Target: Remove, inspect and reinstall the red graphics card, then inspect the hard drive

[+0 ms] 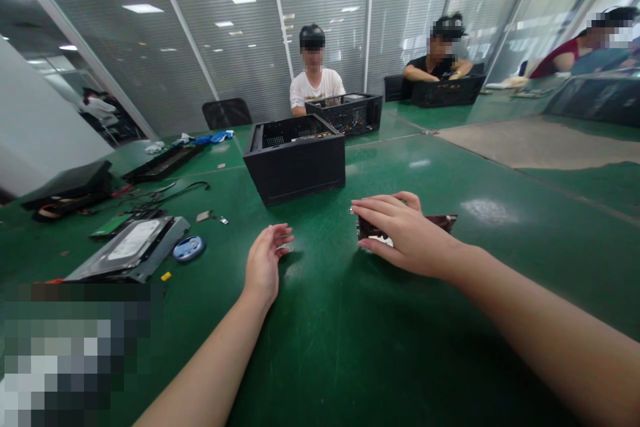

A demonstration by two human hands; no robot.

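My right hand is closed over a dark circuit board, with the fingers across its top and the thumb along its near side. Small metal connectors show at the board's left end, and its right end sticks out past the hand; the palm hides the middle. To the left, my left hand is held just above the green table, fingers loosely spread and holding nothing. Beyond both hands stands an open black computer case.
At left lie a hard drive in a metal bracket, a blue round object, black cables, a small yellow piece and a long black panel. Across the table, people sit by another computer case and further black cases.
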